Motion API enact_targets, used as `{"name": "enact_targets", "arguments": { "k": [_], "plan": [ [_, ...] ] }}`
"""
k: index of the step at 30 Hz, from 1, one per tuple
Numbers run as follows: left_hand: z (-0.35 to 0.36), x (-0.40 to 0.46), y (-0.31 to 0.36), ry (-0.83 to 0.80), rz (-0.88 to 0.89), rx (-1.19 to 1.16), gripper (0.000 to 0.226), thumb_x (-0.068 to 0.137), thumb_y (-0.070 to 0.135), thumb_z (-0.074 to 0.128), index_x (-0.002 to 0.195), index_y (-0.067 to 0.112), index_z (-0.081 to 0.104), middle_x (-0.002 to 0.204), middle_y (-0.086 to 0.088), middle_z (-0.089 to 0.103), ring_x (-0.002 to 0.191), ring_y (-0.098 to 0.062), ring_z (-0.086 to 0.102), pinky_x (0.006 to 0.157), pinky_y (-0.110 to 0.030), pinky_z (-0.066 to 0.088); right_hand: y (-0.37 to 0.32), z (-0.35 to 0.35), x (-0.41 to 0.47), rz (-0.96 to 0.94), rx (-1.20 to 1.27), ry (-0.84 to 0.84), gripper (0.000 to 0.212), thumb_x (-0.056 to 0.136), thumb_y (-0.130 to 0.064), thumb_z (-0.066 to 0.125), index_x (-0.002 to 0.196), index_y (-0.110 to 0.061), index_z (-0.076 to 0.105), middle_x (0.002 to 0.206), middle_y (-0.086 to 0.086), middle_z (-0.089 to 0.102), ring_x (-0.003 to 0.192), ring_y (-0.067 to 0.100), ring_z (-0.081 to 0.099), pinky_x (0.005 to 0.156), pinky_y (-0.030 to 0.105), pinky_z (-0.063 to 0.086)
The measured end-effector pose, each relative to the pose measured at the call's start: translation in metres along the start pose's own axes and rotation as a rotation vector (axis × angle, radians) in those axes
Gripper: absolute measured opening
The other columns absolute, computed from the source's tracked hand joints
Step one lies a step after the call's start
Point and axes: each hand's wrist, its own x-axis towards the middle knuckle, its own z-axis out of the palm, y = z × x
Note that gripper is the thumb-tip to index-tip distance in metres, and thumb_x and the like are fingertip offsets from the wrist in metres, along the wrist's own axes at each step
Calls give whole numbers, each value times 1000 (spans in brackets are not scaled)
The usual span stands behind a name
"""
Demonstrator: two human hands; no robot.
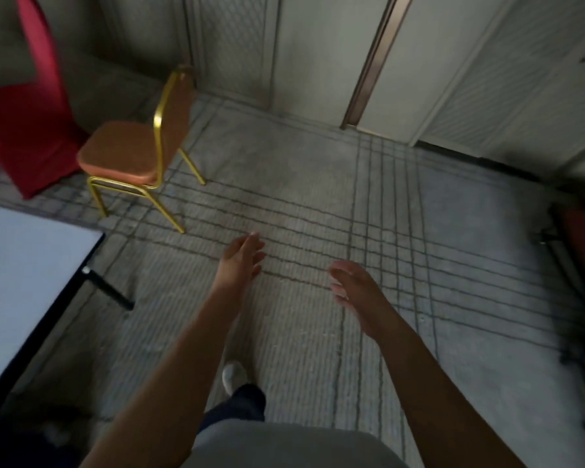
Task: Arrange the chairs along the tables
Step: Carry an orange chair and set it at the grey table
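Note:
A chair (125, 152) with a gold metal frame and orange-brown padded seat stands on the carpet at the upper left, its seat facing left. A white-topped table (24, 265) with a dark edge and black leg fills the left side. My left hand (242, 261) reaches forward over the carpet with fingers relaxed, holding nothing, well short of the chair. My right hand (355, 292) is also stretched out, fingers loose and empty. Neither hand touches anything.
A red fabric-covered chair (24, 123) stands at the far left beside the gold chair. A dark chair with a red seat (581, 238) is at the right edge, blurred. Pale wall panels and a door frame (368, 62) close off the far side. My white shoe (233, 374) is on the carpet.

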Motion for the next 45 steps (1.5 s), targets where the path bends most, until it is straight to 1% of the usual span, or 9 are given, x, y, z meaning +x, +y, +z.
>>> {"name": "enact_targets", "arguments": {
  "k": [4, 8, 12, 17, 22, 32, 36, 42, 45],
  "plan": [
    [39, 59, 21, -19, -9, 22, 19, 99, 37, 57, 103, 20, 62, 102, 1, 68, 92, -12, 64, 86, -34, 47, -40, -16, 56, -10, 43, 55, 11, 98, -29, 64, 109, -28, 66, 118, 4, 67, 99, 16, 64, 89, 34, 50],
    [63, 95, 25, -7, -57, 39, 19, 98, 37, 58, 101, 18, 63, 101, -2, 68, 92, -16, 64, 81, -34, 47, -56, -25, 93, 69, 197, 16, 9, 99, -24, 61, 108, -24, 63, 112, 5, 66, 106, 21, 62, 98, 38, 46],
    [77, 128, 32, 27, -91, 46, 15, 98, 33, 60, 96, 19, 65, 105, -4, 69, 99, -20, 64, 91, -39, 49, -71, -31, 141, 109, 267, -12, 5, 100, -25, 60, 104, -23, 63, 101, 1, 67, 100, 20, 63, 99, 39, 45],
    [91, 183, 60, 135, -43, 37, 20, 96, 38, 62, 102, 20, 66, 108, -1, 72, 104, -19, 67, 94, -39, 50, -109, -35, 219, 125, 303, -102, 10, 101, -28, 59, 109, -26, 64, 120, 4, 69, 112, 20, 65, 94, 34, 49],
    [125, 231, 94, 259, 25, -6, 28, 96, 41, 61, 110, 17, 67, 112, -4, 72, 106, -19, 67, 92, -37, 50, -168, -43, 297, 85, 219, -247, 8, 101, -25, 57, 105, -24, 64, 117, 4, 69, 113, 21, 64, 103, 38, 46],
    [203, 292, 138, 378, 78, -71, 26, 97, 34, 63, 109, 12, 66, 111, -7, 71, 97, -20, 66, 83, -35, 50, -272, -64, 413, 42, 133, -374, 8, 102, -25, 55, 98, -23, 62, 105, 2, 68, 108, 21, 64, 104, 39, 47],
    [203, 314, 150, 442, 98, -101, 23, 97, 33, 62, 107, 13, 67, 108, -9, 70, 90, -21, 63, 76, -34, 47, -290, -47, 447, 63, 95, -437, 10, 102, -22, 53, 98, -21, 62, 102, 1, 68, 105, 20, 63, 100, 37, 47],
    [179, 365, 167, 544, 74, -137, 25, 97, 34, 62, 111, 14, 68, 109, -5, 73, 94, -19, 66, 83, -34, 52, -318, 8, 507, 115, 13, -518, 8, 99, -26, 61, 95, -19, 65, 101, 2, 70, 96, 16, 65, 96, 37, 49],
    [167, 400, 177, 562, 77, -176, 23, 97, 34, 62, 109, 15, 68, 103, -3, 72, 91, -16, 66, 79, -32, 51, -335, 37, 535, 99, -68, -536, 11, 98, -27, 62, 91, -20, 65, 92, -2, 69, 85, 12, 63, 85, 33, 48]
  ]
}}
